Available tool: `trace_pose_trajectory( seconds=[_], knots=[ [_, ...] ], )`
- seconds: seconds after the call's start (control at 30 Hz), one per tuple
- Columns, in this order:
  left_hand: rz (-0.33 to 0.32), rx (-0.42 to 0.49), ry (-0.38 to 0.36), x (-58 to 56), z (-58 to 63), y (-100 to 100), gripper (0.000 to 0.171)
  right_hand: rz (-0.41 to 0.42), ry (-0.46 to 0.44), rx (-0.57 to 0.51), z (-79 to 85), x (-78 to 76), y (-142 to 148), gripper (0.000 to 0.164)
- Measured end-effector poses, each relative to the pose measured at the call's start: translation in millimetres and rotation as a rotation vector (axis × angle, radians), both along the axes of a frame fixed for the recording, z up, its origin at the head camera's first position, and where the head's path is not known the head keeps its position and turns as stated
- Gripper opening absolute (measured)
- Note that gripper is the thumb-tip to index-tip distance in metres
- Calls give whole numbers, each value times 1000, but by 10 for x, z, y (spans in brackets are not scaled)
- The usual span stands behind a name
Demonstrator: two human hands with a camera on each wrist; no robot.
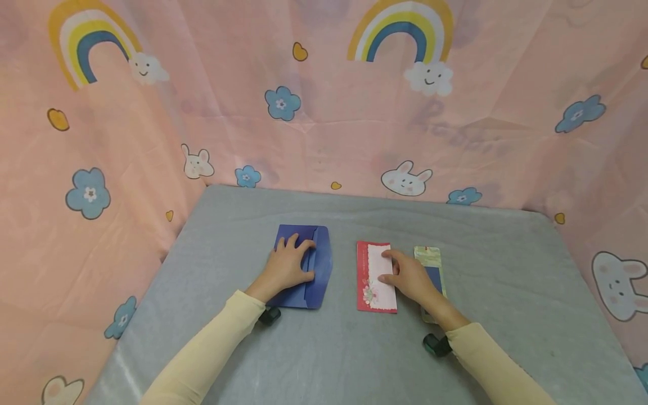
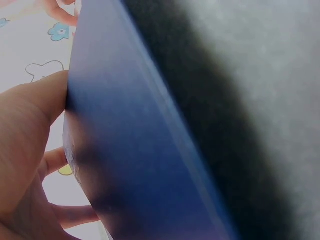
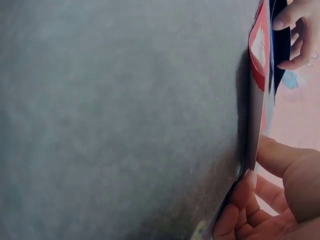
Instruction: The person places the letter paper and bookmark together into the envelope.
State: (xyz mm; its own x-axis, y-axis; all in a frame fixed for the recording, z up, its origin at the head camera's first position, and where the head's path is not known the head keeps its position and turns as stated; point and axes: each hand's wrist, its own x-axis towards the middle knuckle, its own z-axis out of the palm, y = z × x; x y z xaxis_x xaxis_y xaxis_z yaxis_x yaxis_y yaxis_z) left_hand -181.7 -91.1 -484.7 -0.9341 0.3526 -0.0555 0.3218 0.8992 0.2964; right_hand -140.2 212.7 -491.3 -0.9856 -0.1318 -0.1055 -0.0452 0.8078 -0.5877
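Note:
A blue envelope (image 1: 320, 267), flap toward the right, lies left of the middle of the table. My left hand (image 1: 288, 264) rests on it with fingers spread, and the left wrist view shows the thumb against the blue paper (image 2: 130, 140). To its right is a red-and-white card (image 1: 374, 281) with a flower print at its lower left. My right hand (image 1: 412, 275) has its thumb and index finger at the card's right edge. In the right wrist view the thumb (image 3: 280, 157) lies on one side of that edge and curled fingers (image 3: 242, 195) on the other.
A flat green-yellow item (image 1: 429, 256) with a blue panel lies right of the card, partly hidden under my right hand. Grey cloth covers the table (image 1: 344, 360). A pink printed curtain (image 1: 329, 135) hangs along the back and sides.

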Motion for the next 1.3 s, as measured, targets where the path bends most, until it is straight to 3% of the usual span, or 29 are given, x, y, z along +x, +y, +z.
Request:
trace_pose_trajectory(
  seconds=[0.33, 1.03, 1.3],
  knots=[
    [9, -8, -4, -10, -14, 8, 68, -30, -40, 8, 11, -22, -6, 58],
    [3, -11, 8, 2, -8, 3, 67, 61, -37, -54, 81, -48, 92, 46],
    [-1, -2, 14, 0, -6, 8, 67, 55, -64, -84, 98, -55, 128, 47]
  ],
)
